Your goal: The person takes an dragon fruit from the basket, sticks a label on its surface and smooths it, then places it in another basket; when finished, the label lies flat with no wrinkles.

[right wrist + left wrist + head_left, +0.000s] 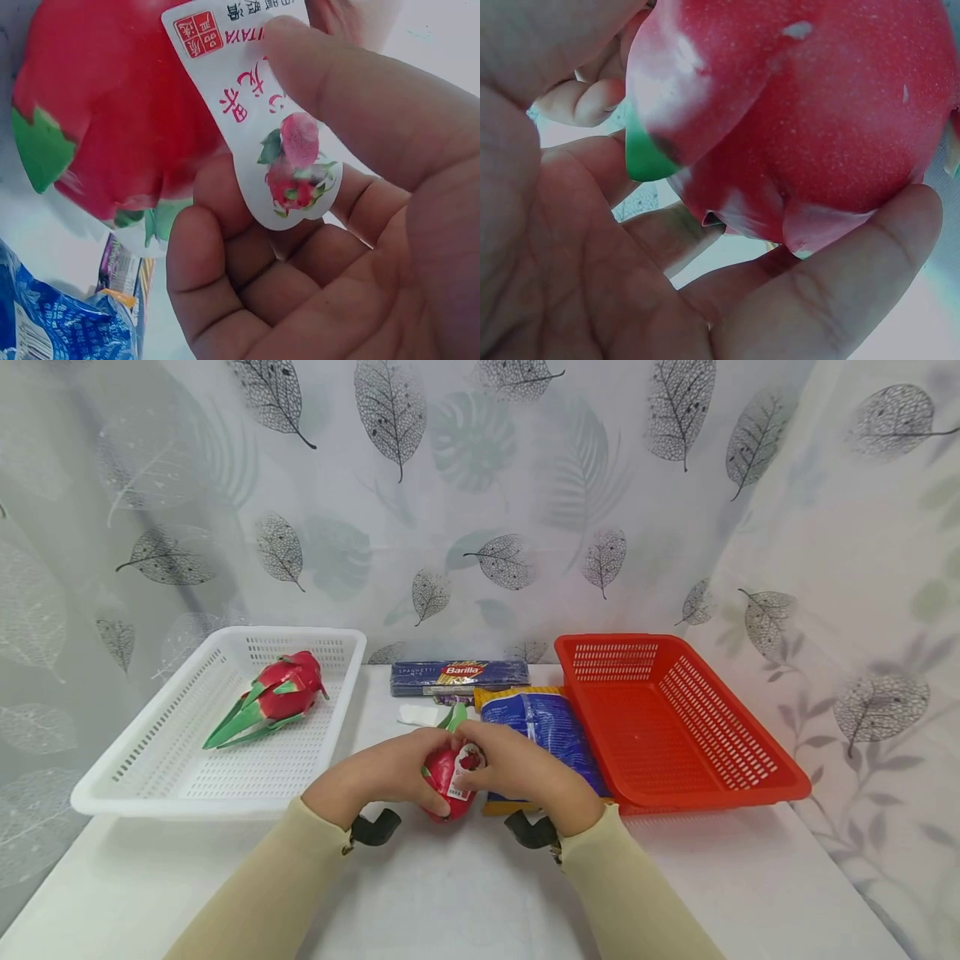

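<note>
Over the middle of the table, a red dragon fruit with green leaf tips is gripped by my left hand. Its thumb and fingers curl round the fruit in the left wrist view. My right hand pinches a white label between thumb and fingers. Printed on that label are dragon fruit pictures and red characters. Part of it lies against the fruit, and I cannot tell whether it is stuck there.
A white basket on the left holds another dragon fruit. On the right stands a red basket. Behind my hands lie a blue spaghetti box, a blue and yellow packet and a crumpled white piece.
</note>
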The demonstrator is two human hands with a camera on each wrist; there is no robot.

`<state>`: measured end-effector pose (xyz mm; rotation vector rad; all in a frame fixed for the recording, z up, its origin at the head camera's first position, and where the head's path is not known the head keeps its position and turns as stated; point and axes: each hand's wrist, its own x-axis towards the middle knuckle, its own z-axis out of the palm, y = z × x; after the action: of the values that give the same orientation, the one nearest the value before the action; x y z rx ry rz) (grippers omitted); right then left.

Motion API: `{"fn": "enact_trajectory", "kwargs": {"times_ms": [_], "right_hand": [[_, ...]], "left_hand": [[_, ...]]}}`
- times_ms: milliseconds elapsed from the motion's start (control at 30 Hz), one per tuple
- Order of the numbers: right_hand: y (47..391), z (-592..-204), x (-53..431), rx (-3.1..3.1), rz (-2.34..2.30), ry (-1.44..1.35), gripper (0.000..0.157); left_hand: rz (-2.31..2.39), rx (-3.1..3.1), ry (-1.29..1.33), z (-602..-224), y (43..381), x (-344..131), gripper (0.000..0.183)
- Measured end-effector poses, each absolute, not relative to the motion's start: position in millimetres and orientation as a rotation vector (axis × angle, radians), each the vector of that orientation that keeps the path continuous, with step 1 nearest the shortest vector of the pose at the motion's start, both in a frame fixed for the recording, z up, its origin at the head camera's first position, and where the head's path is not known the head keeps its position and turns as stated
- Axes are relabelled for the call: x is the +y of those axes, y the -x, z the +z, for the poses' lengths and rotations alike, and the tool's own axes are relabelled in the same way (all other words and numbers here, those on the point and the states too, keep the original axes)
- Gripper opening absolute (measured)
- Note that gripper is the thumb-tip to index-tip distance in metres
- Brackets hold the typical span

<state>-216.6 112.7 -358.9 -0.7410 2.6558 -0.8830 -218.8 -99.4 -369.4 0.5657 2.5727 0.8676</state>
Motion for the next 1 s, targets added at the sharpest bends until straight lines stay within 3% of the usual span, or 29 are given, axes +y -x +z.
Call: {"fn": "enact_trajectory", "kwargs": {"times_ms": [367, 800, 1000], "right_hand": [[215.4, -365.4, 104.4, 2.652, -0.899, 0.699, 0.045], [216.7, -367.1, 107.9, 2.7, -0.75, 0.641, 0.074], [216.9, -367.1, 109.3, 2.689, -0.749, 0.637, 0.077]], "left_hand": [[0.877, 2.566, -0.573, -370.9, 219.2, -99.9, 0.088], [0.823, 2.593, -0.539, -369.1, 219.2, -100.1, 0.093], [0.822, 2.594, -0.551, -368.1, 220.1, -100.1, 0.094]]}}
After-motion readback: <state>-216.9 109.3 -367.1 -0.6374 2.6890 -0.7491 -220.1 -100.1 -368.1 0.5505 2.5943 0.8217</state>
